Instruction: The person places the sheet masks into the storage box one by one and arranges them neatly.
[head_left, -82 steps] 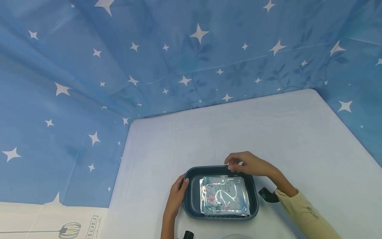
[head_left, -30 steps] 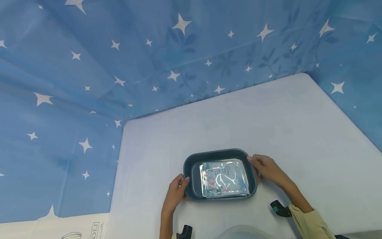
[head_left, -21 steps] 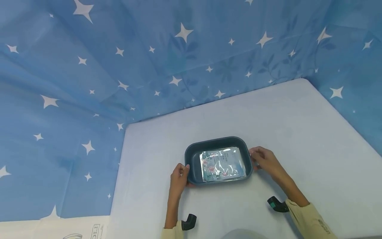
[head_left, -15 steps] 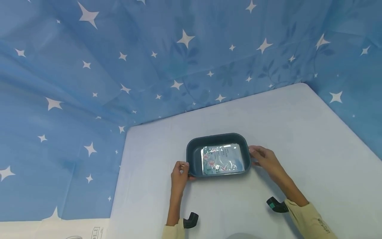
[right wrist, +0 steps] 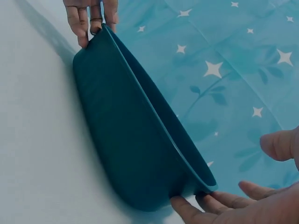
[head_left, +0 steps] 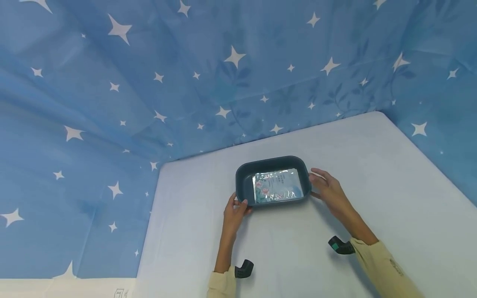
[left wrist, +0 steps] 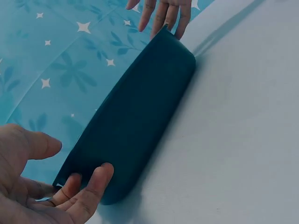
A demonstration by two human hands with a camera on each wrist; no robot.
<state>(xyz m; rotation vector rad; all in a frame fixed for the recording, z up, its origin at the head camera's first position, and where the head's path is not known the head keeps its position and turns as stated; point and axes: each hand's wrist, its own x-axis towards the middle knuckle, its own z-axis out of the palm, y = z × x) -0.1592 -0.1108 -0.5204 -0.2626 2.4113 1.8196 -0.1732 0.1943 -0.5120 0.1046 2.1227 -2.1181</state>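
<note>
A dark blue-green rectangular tray (head_left: 244,194) stands on the white table, its outer wall broad in both wrist views. Flat shiny packets (head_left: 279,186) with a pink flower print lie stacked inside it. At the tray's near left corner, my left hand (head_left: 234,213) touches the wall with its fingers; the left wrist view has the thumb (left wrist: 44,145) held away from the rim. On the opposite side my right hand (head_left: 328,190) has its fingertips against the end wall, and its thumb (right wrist: 278,144) is apart from the tray.
The white table (head_left: 372,165) reaches beyond the tray to a blue star-patterned curtain (head_left: 186,82) at the back and sides. Black wrist devices (head_left: 244,269) sit at both cuffs. A cream cloth (head_left: 67,287) shows at lower left.
The tray with its packets has moved away toward the back of the table, a hand at each end. My right hand came from the far rim to the right end, and both thumbs have lifted off.
</note>
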